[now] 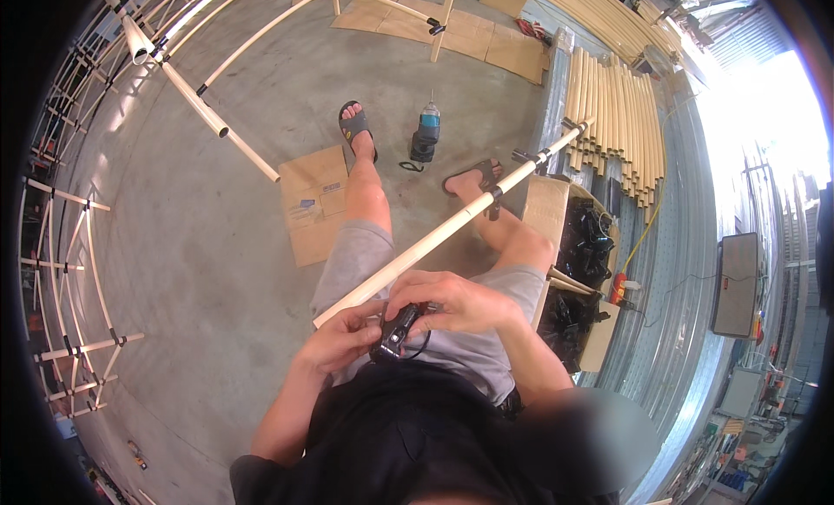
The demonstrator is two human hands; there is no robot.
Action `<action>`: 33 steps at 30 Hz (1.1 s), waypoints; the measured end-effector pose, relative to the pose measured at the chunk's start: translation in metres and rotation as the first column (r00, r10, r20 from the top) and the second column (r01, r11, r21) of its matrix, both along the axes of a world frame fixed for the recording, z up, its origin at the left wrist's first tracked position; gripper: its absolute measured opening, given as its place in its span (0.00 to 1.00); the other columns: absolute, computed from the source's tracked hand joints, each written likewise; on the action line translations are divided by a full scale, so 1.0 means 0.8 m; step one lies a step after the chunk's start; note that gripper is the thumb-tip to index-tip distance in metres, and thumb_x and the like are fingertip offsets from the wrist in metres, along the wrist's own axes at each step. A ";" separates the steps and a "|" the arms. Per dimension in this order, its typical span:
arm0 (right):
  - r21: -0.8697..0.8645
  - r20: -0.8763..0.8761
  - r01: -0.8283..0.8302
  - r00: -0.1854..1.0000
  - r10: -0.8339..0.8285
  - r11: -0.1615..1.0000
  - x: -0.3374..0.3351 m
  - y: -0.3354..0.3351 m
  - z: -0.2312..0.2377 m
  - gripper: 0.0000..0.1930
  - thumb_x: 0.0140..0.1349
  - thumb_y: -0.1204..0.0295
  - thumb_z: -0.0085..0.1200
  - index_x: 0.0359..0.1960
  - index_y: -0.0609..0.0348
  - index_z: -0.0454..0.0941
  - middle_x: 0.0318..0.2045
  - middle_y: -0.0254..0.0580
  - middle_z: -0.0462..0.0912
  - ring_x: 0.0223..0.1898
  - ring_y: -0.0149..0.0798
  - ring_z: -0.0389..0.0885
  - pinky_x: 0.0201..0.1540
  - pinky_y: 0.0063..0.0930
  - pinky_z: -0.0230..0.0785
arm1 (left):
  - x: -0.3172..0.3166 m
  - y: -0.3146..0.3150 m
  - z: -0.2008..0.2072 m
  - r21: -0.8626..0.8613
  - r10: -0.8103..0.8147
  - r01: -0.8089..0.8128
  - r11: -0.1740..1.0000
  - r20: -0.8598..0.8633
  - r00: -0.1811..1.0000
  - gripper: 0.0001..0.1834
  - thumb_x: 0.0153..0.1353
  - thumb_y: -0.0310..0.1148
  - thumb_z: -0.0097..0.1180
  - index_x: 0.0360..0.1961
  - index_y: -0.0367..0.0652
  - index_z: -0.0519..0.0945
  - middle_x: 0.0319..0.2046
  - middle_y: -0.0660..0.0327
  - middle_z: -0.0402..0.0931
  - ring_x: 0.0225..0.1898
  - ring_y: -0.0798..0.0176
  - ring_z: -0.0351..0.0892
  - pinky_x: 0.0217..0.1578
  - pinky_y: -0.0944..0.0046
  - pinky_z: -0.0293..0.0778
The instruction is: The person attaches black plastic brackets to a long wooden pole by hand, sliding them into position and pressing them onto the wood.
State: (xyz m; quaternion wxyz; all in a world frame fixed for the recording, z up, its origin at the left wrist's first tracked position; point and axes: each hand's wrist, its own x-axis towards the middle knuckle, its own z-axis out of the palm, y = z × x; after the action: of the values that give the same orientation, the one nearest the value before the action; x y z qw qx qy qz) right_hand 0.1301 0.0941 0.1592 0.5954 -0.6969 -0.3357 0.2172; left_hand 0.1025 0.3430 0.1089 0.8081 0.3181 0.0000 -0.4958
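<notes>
Over my lap, both hands close on a small, shiny black pipe joint (pixel 396 338) with a bright spot like a bolt head. My left hand (pixel 344 338) pinches it from the left. The fingers of my right hand (pixel 450 300) bend over its top and right side. A thin dark loop curves beside the joint; I cannot tell whether it belongs to it. A long cream pole (pixel 434 235) rests slantwise across my thighs, its near end by my left hand. Several black joints are fixed along the pole's far half.
A teal and black cordless drill (pixel 425 133) stands on the floor between my feet. Flat cardboard (pixel 304 237) lies by my left leg. To the right are boxes of black joints (pixel 584 240) and a stack of cream pipes (pixel 612 105). Pipe frames (pixel 208 114) stand left and ahead.
</notes>
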 end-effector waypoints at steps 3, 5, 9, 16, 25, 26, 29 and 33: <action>0.029 0.005 -0.038 0.999 0.038 0.999 0.005 0.008 -0.016 0.19 0.54 0.77 0.63 0.49 0.59 0.79 0.39 0.41 0.80 0.40 0.42 0.79 0.41 0.32 0.71 | -0.002 0.009 -0.004 0.044 -0.021 0.020 0.999 0.022 1.000 0.27 0.62 0.26 0.60 0.61 0.31 0.68 0.46 0.57 0.80 0.46 0.63 0.81 0.51 0.62 0.75; 0.003 -0.092 -0.075 0.993 0.075 0.997 0.008 0.014 -0.017 0.20 0.55 0.77 0.63 0.51 0.59 0.78 0.37 0.38 0.81 0.38 0.38 0.79 0.39 0.29 0.70 | -0.003 0.024 -0.016 0.095 -0.058 0.060 0.994 -0.023 0.998 0.28 0.59 0.24 0.62 0.60 0.31 0.70 0.46 0.57 0.81 0.46 0.64 0.81 0.52 0.62 0.75; 0.042 -0.421 0.129 0.902 -0.100 0.991 0.002 0.041 -0.022 0.24 0.58 0.76 0.64 0.57 0.61 0.74 0.39 0.36 0.81 0.41 0.31 0.78 0.42 0.27 0.70 | -0.001 0.038 -0.013 0.205 0.018 -0.032 0.978 0.068 0.998 0.28 0.54 0.23 0.66 0.57 0.32 0.73 0.45 0.56 0.81 0.48 0.64 0.80 0.54 0.62 0.74; 0.038 -0.195 0.231 0.956 -0.220 0.972 0.000 0.074 -0.034 0.41 0.48 0.73 0.72 0.65 0.60 0.64 0.58 0.44 0.73 0.54 0.39 0.75 0.54 0.33 0.68 | -0.005 0.067 -0.001 0.240 0.332 -0.342 0.909 0.079 0.940 0.28 0.54 0.23 0.67 0.57 0.33 0.74 0.46 0.53 0.81 0.50 0.58 0.80 0.56 0.57 0.72; -0.109 0.195 0.041 0.981 -0.019 0.993 0.024 0.124 -0.043 0.50 0.41 0.70 0.72 0.69 0.58 0.56 0.64 0.51 0.65 0.64 0.52 0.65 0.64 0.44 0.60 | -0.007 0.090 -0.002 0.295 0.393 -0.401 0.867 0.087 0.915 0.29 0.55 0.24 0.66 0.58 0.33 0.71 0.49 0.53 0.79 0.52 0.57 0.79 0.56 0.56 0.73; -0.117 0.196 0.006 0.980 0.017 0.993 0.027 0.129 -0.046 0.50 0.41 0.69 0.71 0.68 0.59 0.57 0.63 0.51 0.66 0.64 0.52 0.65 0.64 0.44 0.59 | -0.007 0.094 -0.004 0.294 0.388 -0.398 0.869 0.095 0.917 0.29 0.55 0.25 0.66 0.58 0.33 0.71 0.49 0.52 0.79 0.53 0.56 0.79 0.56 0.55 0.73; -0.152 0.223 0.011 0.975 0.024 0.988 0.029 0.148 -0.047 0.48 0.41 0.68 0.71 0.66 0.59 0.59 0.60 0.50 0.69 0.62 0.53 0.67 0.63 0.44 0.60 | -0.009 0.110 -0.009 0.299 0.392 -0.407 0.863 0.110 0.913 0.31 0.55 0.26 0.67 0.59 0.32 0.70 0.50 0.52 0.79 0.54 0.56 0.78 0.57 0.55 0.72; -0.161 0.263 0.005 0.964 0.038 0.987 0.040 0.158 -0.054 0.44 0.40 0.68 0.72 0.63 0.58 0.65 0.55 0.49 0.73 0.58 0.52 0.71 0.61 0.44 0.63 | -0.003 0.117 -0.009 0.301 0.391 -0.404 0.864 0.105 0.914 0.29 0.55 0.29 0.67 0.57 0.33 0.72 0.50 0.53 0.79 0.52 0.58 0.79 0.56 0.56 0.73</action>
State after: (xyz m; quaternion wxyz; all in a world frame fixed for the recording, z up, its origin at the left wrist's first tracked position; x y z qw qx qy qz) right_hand 0.1619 0.2203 0.1161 0.4856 -0.7623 -0.3995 0.1533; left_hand 0.0999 0.4367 0.1018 0.8310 0.4466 0.1286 -0.3056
